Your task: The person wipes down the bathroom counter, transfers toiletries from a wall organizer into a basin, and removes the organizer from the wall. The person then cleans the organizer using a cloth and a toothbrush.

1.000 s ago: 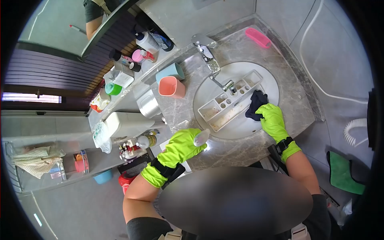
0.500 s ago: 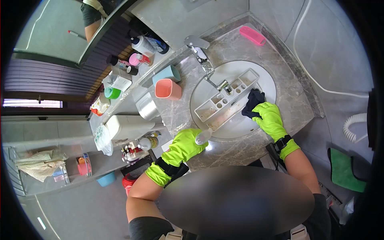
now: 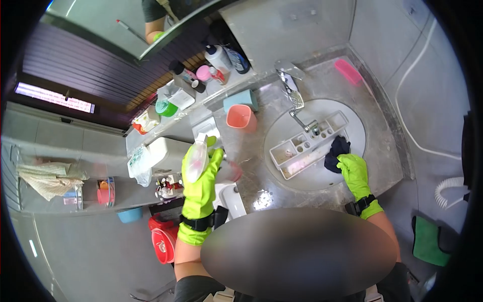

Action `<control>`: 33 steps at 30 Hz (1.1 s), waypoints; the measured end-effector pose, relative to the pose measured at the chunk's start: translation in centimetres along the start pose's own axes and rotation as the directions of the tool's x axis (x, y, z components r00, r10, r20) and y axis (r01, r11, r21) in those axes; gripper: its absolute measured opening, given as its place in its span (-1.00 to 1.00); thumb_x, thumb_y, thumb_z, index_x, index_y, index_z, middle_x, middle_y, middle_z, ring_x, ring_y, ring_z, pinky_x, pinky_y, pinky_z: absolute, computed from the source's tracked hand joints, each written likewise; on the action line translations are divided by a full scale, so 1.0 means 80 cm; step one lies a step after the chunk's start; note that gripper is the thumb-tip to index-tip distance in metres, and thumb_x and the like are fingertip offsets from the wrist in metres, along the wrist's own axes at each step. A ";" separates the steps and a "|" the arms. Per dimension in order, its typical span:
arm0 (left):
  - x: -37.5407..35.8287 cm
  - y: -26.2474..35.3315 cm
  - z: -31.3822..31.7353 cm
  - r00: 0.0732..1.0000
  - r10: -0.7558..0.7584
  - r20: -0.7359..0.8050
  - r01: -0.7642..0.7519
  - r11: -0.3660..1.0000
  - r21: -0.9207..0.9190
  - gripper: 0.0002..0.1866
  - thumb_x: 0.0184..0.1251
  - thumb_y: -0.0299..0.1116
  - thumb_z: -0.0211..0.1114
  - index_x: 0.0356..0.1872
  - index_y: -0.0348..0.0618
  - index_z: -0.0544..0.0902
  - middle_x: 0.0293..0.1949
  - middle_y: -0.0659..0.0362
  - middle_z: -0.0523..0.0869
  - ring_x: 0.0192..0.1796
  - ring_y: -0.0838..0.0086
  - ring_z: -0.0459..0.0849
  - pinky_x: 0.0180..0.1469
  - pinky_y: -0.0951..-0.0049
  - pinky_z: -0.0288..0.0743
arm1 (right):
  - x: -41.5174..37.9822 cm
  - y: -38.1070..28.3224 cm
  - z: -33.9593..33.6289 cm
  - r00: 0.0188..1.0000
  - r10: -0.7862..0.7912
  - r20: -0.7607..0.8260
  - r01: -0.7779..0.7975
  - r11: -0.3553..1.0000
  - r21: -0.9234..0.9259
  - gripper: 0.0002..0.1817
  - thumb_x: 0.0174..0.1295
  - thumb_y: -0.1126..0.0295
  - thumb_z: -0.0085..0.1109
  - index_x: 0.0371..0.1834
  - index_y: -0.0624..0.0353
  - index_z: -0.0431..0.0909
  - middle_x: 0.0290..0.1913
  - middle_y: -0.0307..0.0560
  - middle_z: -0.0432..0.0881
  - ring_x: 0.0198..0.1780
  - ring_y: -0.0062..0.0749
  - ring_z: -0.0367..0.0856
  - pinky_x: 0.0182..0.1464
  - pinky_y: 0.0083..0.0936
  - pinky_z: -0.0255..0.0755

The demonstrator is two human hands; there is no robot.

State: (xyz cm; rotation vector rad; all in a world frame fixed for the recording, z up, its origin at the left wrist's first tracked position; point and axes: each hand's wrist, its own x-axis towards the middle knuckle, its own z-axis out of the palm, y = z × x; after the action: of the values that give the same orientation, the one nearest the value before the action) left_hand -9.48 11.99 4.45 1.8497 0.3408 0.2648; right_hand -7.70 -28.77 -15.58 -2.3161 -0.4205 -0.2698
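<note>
My left hand, in a yellow-green glove, holds a clear bottle with a whitish top, left of the washbasin. My right hand, gloved alike, grips a dark cloth at the right side of the white basin. A white compartment tray lies tilted across the basin, under the chrome faucet, with brownish and pinkish stains in it. The cloth is beside the tray's right end; whether they touch is hard to tell.
An orange cup and a blue cup stand left of the faucet. Behind them a ledge carries bottles and jars. A pink dish lies at the back right. A red bin is at lower left.
My left hand has moved left and up with the bottle, away from the basin's edge. The camera view has shifted. My right hand still holds the cloth in the basin.
</note>
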 end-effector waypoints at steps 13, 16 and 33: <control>-0.007 -0.125 0.034 0.902 0.036 -0.430 -0.061 0.997 -0.043 -0.17 0.08 -0.30 0.71 0.33 -0.32 0.43 0.22 0.04 0.54 0.19 0.31 0.53 0.27 0.27 0.44 | 0.009 0.051 -0.010 0.712 0.623 -0.324 -0.431 0.752 0.499 -0.69 0.49 0.29 0.25 0.14 0.26 0.66 -0.02 -0.21 0.71 -0.02 -0.45 0.59 0.10 -0.49 0.46; -0.093 -0.201 0.065 0.976 -0.028 -0.214 0.043 0.997 0.067 -0.46 0.10 -0.35 0.69 0.05 -0.19 0.58 0.03 0.12 0.60 0.09 0.33 0.56 0.24 0.27 0.47 | 0.010 0.073 -0.035 0.816 0.563 -0.128 -0.444 0.753 0.485 -0.72 0.47 0.33 0.26 0.14 0.22 0.66 -0.02 -0.23 0.72 -0.02 -0.46 0.61 0.12 -0.50 0.47; 0.013 -0.229 0.179 0.804 0.428 0.413 -0.594 0.611 0.523 -0.17 -0.06 0.14 0.61 0.17 -0.24 0.63 -0.23 0.02 0.69 -0.14 0.04 0.66 0.14 0.04 0.44 | 0.066 -0.080 0.114 0.679 -0.385 0.625 0.309 0.922 0.232 -0.42 0.22 0.16 0.34 0.29 0.20 0.59 0.20 0.09 0.67 0.20 0.05 0.62 0.27 -0.19 0.46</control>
State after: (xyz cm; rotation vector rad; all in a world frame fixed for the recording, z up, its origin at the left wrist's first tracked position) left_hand -5.35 4.75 -17.26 2.6148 -0.3627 0.3317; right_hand -4.58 -16.81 -16.12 -2.1448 -1.2133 0.4230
